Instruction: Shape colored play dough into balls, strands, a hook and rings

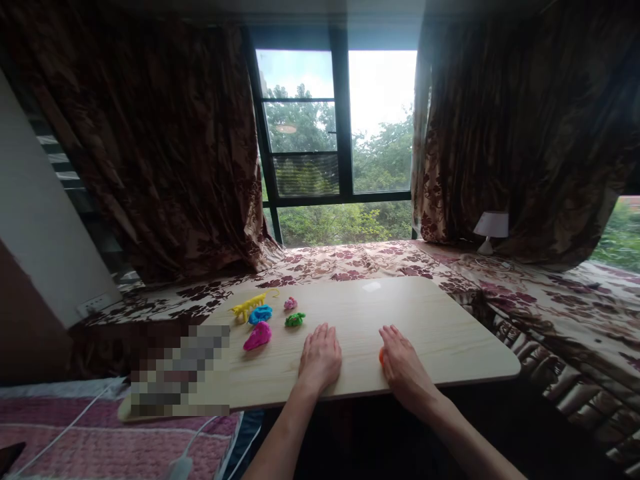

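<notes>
My left hand (321,357) lies palm down on the pale wooden table (450,333), with its fingers stretched forward and nothing visible under it. My right hand (404,360) is curved over a lump of orange modelling clay (381,357); only its left edge shows beside the palm, and the rest is hidden. Left of my left hand are a green clay piece (295,320) and a small pink one (290,303). Further left lie a magenta lump (258,336), a blue piece (260,315) and a yellow piece (249,307) with thin legs or spikes.
A blurred-out patch (180,370) covers the table's left end. Behind the table runs a window ledge with flowered cloth (350,260), and a small white lamp (491,227) stands on it at the right. A pink quilt (125,433) and white cables are at lower left.
</notes>
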`<state>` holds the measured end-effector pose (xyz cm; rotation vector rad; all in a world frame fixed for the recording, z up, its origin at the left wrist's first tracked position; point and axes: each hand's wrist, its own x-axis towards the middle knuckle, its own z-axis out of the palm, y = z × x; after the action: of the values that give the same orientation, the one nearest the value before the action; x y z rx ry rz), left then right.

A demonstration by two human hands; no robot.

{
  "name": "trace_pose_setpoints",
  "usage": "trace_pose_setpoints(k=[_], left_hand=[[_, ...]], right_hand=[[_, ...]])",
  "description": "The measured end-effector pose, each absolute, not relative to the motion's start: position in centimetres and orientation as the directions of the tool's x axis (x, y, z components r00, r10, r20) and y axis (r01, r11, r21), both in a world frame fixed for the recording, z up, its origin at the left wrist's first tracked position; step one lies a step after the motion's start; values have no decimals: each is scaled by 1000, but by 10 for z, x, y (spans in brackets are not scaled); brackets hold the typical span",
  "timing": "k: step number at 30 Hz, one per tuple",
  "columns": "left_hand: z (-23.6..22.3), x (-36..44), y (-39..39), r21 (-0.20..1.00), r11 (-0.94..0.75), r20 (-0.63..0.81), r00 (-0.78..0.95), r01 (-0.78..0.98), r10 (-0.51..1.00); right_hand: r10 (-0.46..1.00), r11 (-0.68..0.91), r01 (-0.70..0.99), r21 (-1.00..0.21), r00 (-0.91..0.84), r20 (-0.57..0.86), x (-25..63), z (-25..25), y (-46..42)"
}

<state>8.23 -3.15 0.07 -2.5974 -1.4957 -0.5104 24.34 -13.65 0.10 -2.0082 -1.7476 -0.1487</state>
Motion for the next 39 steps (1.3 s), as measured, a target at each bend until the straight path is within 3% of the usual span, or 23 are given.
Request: trace_pose_setpoints(k=[6, 11, 15, 23, 28, 33, 39], left_hand=[[0, 82, -31, 92, -531, 350, 472, 842, 809], [-2, 80, -30, 87, -544, 377, 478, 834, 793], [-2, 80, -30, 105, -534, 371, 465, 839, 804], [0, 80, -33, 98, -516, 351, 455, 851, 818], [-1, 81, -31, 79, -519, 345, 465, 851, 815], [-2, 80, -29, 99, -536, 368, 470, 838, 803], [-1, 80, -32, 117, -527, 369, 456, 842, 810]], right_hand=[[901, 18, 968, -249, 92, 423, 197, 14, -111], [886, -154, 929, -337, 281, 369, 221, 33, -58], [894, -209, 916, -343, 321, 314, 257, 25, -76], [916, 38, 978, -206, 48, 398, 216, 6, -136], [884, -66, 970, -233, 165, 437, 198, 25, -80], [907, -216, 910, -354, 321, 271, 234, 33, -49], [924, -115, 936, -333, 224, 310, 262, 11, -105]])
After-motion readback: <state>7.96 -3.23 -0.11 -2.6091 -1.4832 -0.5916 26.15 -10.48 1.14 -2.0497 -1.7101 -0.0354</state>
